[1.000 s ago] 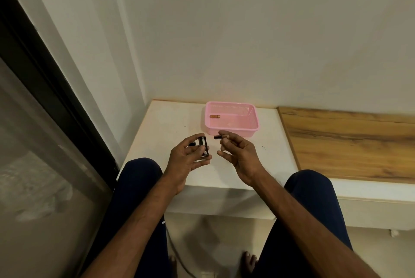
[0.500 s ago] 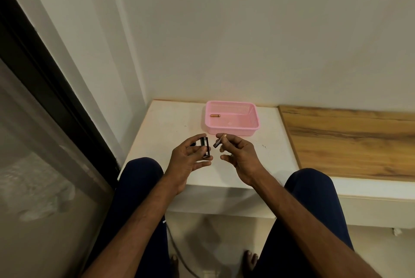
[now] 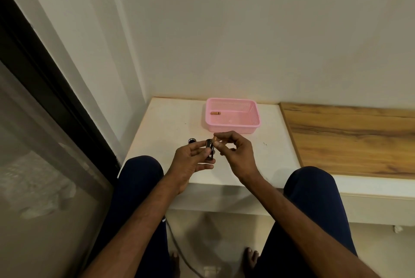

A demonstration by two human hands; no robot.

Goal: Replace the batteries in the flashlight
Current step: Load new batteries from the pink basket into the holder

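Your left hand (image 3: 190,160) grips the black battery holder (image 3: 210,150) just in front of the pink basket (image 3: 256,118). Your right hand (image 3: 235,154) pinches a battery (image 3: 215,140) at its top. One battery (image 3: 215,113) lies in the basket. Loading appears unfinished; reassembly remains.
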